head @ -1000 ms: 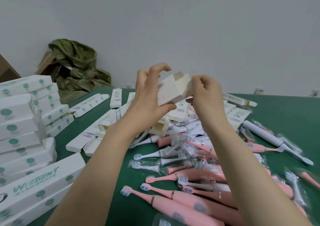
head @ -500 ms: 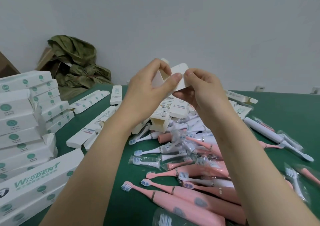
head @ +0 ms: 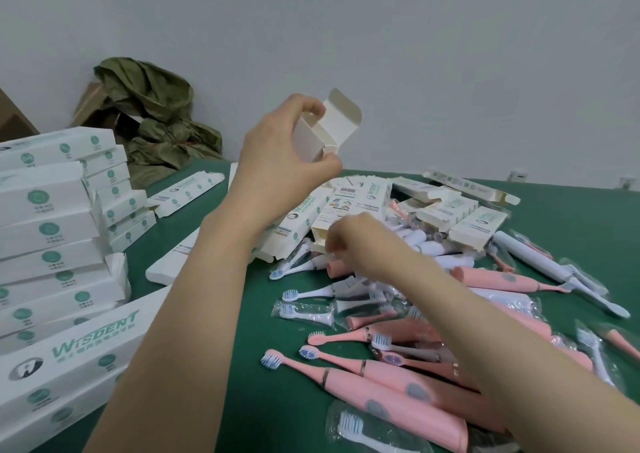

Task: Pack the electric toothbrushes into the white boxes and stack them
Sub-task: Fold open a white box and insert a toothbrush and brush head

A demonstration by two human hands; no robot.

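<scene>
My left hand (head: 277, 147) holds a white box (head: 325, 130) up in the air, its end flap standing open toward me. My right hand (head: 353, 241) is low over the pile of toothbrushes, fingers curled down among them; whether it grips one is hidden. Several pink electric toothbrushes (head: 381, 390) lie on the green table (head: 249, 366) in front of me, mixed with bagged brush heads (head: 304, 310). A white toothbrush (head: 540, 265) lies to the right. Packed white boxes form a stack (head: 52, 230) at the left.
Flat, unfolded white boxes (head: 360, 203) are heaped behind the toothbrushes and spread toward the left (head: 187, 192). A large box with green lettering (head: 69, 359) lies at the near left. A green cloth bundle (head: 156, 120) and cardboard sit against the wall.
My right hand has let go of the white box and dropped down to the toothbrush pile. My left hand alone now holds the box, raised slightly with its flap open.
</scene>
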